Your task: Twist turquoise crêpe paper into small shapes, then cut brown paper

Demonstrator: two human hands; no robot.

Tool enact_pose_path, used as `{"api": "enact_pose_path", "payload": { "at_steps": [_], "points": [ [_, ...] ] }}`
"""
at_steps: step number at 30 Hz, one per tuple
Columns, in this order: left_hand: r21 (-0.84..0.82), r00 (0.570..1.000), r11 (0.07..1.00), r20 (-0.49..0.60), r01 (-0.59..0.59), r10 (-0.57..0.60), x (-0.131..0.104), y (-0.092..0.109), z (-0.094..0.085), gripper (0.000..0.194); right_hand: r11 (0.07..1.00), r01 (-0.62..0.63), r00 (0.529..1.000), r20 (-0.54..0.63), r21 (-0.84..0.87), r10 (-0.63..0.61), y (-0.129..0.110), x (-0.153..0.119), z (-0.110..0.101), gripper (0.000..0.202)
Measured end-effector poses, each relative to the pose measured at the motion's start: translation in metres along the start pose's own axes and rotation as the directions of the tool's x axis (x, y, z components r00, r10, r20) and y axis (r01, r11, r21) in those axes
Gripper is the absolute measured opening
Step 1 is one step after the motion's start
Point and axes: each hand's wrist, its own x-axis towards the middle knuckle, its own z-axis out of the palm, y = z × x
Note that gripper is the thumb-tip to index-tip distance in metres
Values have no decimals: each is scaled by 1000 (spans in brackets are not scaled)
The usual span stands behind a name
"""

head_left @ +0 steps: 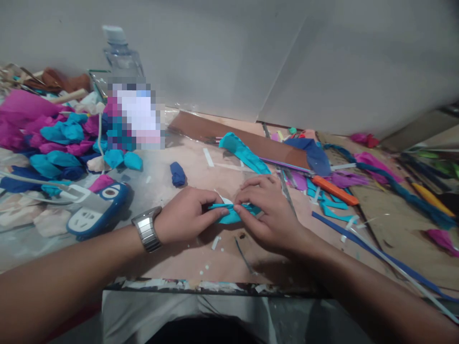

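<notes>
Between my hands, low over the table near its front edge, is a folded turquoise paper piece (230,217). My left hand (193,213), with a metal watch on its wrist, pinches the left end of the paper between thumb and fingers. My right hand (267,210) pinches it near the middle, and the thumbs are close together. A bit of white shows just behind the paper. Beyond my hands lies a turquoise strip (245,153), and a dark blue crumpled piece (178,174) rests to the left.
Crumpled pink, blue and turquoise pieces (64,129) are heaped at the left by a bottle (124,59) and a blue-and-white power strip (98,210). Brown sheet (229,136) lies behind. An orange cutter (335,190), scraps and a long blue strip (376,253) are at the right.
</notes>
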Motion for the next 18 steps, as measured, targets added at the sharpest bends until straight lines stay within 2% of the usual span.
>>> {"api": "enact_pose_path", "payload": {
  "at_steps": [6, 9, 13, 18],
  "points": [
    [-19, 1000, 1000, 25, -9, 9, 1, 3, 0, 31, 999, 34, 999, 39, 29, -35, 0, -2, 2, 9],
    [-61, 997, 998, 73, 20, -15, 1, 2, 0, 31, 998, 50, 998, 37, 24, -51, 0, -2, 2, 9],
    [-160, 990, 984, 131, 82, -61, 1, 1, 1, 34, 999, 48, 999, -3, 10, -48, 1, -1, 2, 8],
    [-354, 978, 918, 168, 177, -124, 1, 0, 6, 28, 992, 119, 992, -34, 43, -118, 2, -1, 3, 14]
  ]
}}
